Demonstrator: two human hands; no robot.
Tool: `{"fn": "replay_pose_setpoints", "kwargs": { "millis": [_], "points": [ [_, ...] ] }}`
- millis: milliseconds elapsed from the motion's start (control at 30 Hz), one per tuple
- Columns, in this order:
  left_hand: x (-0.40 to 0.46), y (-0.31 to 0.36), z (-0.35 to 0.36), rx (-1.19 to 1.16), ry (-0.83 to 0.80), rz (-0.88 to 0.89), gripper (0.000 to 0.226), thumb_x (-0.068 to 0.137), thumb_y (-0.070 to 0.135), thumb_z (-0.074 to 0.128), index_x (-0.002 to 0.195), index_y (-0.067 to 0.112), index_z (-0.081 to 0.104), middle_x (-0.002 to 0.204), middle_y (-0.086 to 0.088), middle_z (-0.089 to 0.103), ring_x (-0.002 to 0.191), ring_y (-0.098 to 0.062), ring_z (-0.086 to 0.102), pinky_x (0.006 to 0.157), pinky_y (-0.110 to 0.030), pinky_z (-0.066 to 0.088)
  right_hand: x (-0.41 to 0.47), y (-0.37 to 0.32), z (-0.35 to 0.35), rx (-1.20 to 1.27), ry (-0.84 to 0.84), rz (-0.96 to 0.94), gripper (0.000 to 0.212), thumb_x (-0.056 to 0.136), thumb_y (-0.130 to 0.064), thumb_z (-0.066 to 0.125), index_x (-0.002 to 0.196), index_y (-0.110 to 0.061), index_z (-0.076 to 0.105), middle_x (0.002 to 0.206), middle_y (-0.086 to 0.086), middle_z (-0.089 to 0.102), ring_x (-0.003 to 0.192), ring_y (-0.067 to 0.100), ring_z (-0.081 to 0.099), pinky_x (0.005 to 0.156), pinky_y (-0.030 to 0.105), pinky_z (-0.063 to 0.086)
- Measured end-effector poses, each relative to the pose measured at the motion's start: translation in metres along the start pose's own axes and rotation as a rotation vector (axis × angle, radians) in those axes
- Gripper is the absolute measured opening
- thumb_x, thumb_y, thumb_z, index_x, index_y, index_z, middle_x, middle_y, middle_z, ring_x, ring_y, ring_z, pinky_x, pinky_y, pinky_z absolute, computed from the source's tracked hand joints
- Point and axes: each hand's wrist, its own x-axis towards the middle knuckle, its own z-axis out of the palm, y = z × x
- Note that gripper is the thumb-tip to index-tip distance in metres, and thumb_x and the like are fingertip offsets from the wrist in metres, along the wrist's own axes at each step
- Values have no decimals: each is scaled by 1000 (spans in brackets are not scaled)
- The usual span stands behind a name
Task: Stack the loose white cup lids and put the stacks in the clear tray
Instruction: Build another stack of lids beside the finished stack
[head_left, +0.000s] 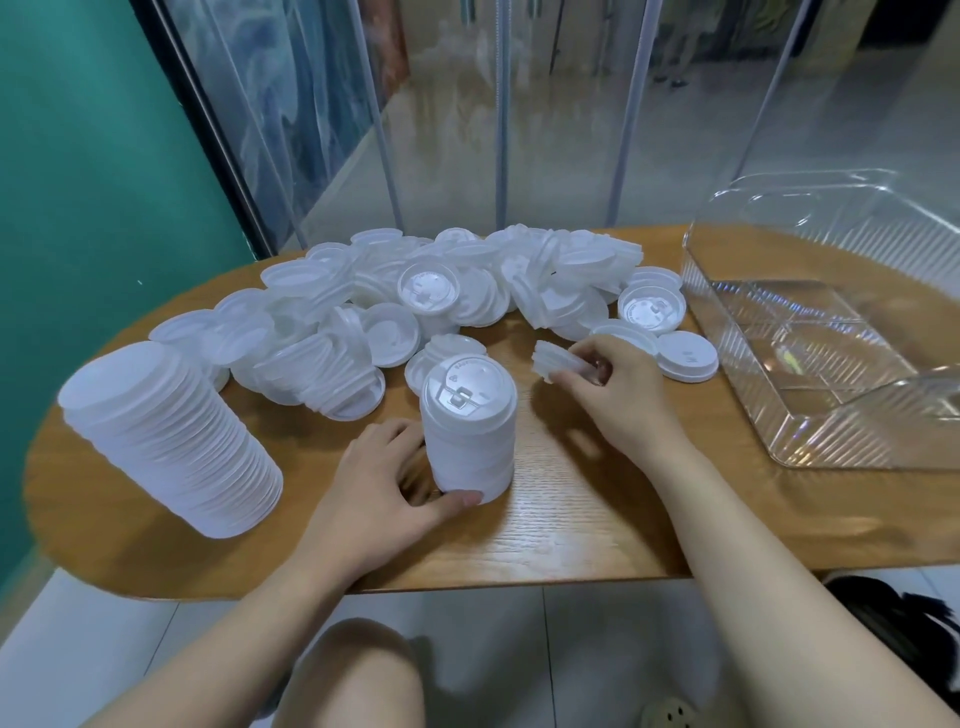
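Two upright stacks (171, 441), one tray (831, 332)

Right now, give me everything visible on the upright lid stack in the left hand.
The short upright stack of white plastic cup lids stands on the wooden oval table, near its front edge. Its top lid shows a raised rim, embossed marks and a sip tab. The left hand grips its base, thumb in front, fingers behind. Nothing else touches it.

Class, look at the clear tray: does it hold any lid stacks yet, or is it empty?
Empty. Through the clear tray only its own ribbed bottom shows; no lids lie inside.
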Motion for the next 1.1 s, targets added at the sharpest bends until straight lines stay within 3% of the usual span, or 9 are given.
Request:
{"fn": "replay_pose_setpoints", "kwargs": {
  "millis": [133, 233, 367, 600, 700, 767, 867, 1033, 1100],
  "points": [
    [0, 0, 0, -1, 7, 6, 80, 70, 87, 68, 138, 49, 55, 131, 29, 52, 118, -1, 47, 103, -36, 43, -7, 5, -6, 57, -27, 52, 24, 82, -28, 87, 81, -31, 63, 78, -7, 58, 68, 1, 53, 61, 15, 38],
    [0, 1, 0, 0, 5, 9, 81, 69, 88, 66, 140, 49, 54, 132, 30, 51, 118, 1, 46, 103, -34, 42, -11, 8, -10, 110, -14, 93, 26, 86, -35, 83, 90, -14, 68, 82, 8, 64, 67, 8, 56, 60, 22, 45],
    [0, 0, 0, 1, 6, 13, 80, 70, 88, 67, 138, 49, 56, 133, 30, 52, 119, -1, 48, 104, -36, 43, -13, 11, -16, 242, 64, 182, 27, 88, -36, 81, 107, -20, 70, 93, -1, 74, 75, 11, 68, 70, 30, 54],
    [0, 0, 0, 6, 9, 19, 80, 69, 90, 66, 136, 48, 57, 132, 31, 51, 119, 0, 47, 101, -32, 41, -21, 17, -25, 188, -77, 349, 39, 95, -34, 73, 126, -24, 50, 88, 6, 69, 51, 2, 60, 40, 26, 46],
    [0, 0, 0, 2, 5, 13, 80, 69, 90, 66, 137, 48, 56, 133, 31, 51, 119, 0, 48, 103, -34, 42, -21, 16, -27, 127, -75, 331, 62, 92, -41, 76, 142, -25, 43, 118, -2, 64, 82, 6, 68, 56, 21, 48],
    [0, 0, 0, 4, 1, 14, 81, 70, 90, 66, 138, 47, 56, 133, 30, 52, 119, -1, 48, 104, -36, 44, -23, 14, -29, 89, -100, 297, 69, 87, -41, 82, 143, -25, 45, 121, -15, 57, 102, 9, 63, 64, 14, 44],
    [0, 1, 0, -4, 4, 15, 80, 69, 90, 65, 136, 46, 58, 131, 30, 52, 118, -1, 48, 103, -36, 44, -27, 12, -29, 71, -145, 239, 59, 80, -34, 89, 125, -33, 51, 103, -29, 54, 96, -5, 58, 69, 9, 44],
    [0, 0, 0, 2, 4, 15, 79, 69, 89, 66, 135, 46, 58, 130, 30, 52, 117, -1, 48, 104, -38, 45, -26, 6, -24, 15, -92, 173, 55, 81, -31, 89, 124, -32, 54, 98, -32, 52, 90, -12, 54, 71, 5, 42],
    [1, 0, 0, 2, 1, 14, 80, 69, 90, 66, 135, 46, 58, 130, 30, 52, 116, -1, 49, 103, -38, 45, -26, 0, -24, 30, -36, 139, 54, 79, -36, 90, 123, -24, 62, 101, -27, 61, 90, -9, 60, 76, 9, 47]
  ]
}}
